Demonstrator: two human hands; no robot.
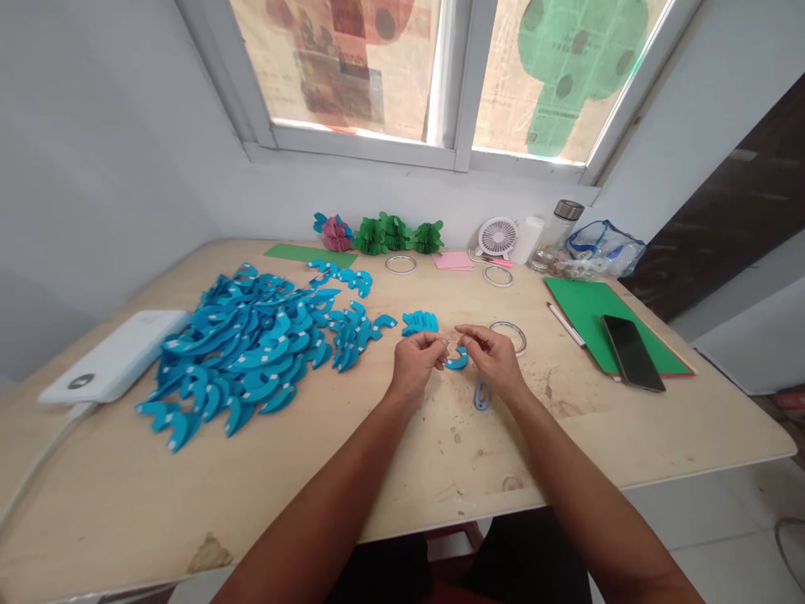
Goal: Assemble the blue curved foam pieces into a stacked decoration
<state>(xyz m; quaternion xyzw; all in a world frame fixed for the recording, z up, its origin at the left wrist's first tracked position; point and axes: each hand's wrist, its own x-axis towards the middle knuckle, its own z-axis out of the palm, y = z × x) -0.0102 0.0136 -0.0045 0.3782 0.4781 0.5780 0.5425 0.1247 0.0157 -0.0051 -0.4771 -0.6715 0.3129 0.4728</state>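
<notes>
My left hand (416,361) and my right hand (494,356) meet over the middle of the wooden table (377,470), fingers pinched together on something small I cannot make out. A blue curved paper piece (457,362) lies between and just under the hands. A small stack of blue pieces (420,321) sits just beyond my left hand. A roll of tape (508,335) lies behind my right hand. Blue scissors (481,394) rest partly under my right wrist.
A large heap of blue paper pieces (251,344) covers the table's left. A white power bank (113,356) lies at the far left. A phone (632,352) rests on green paper (591,315) at right. Paper decorations (383,233), a small fan (496,237), tape rolls and a bag line the back wall.
</notes>
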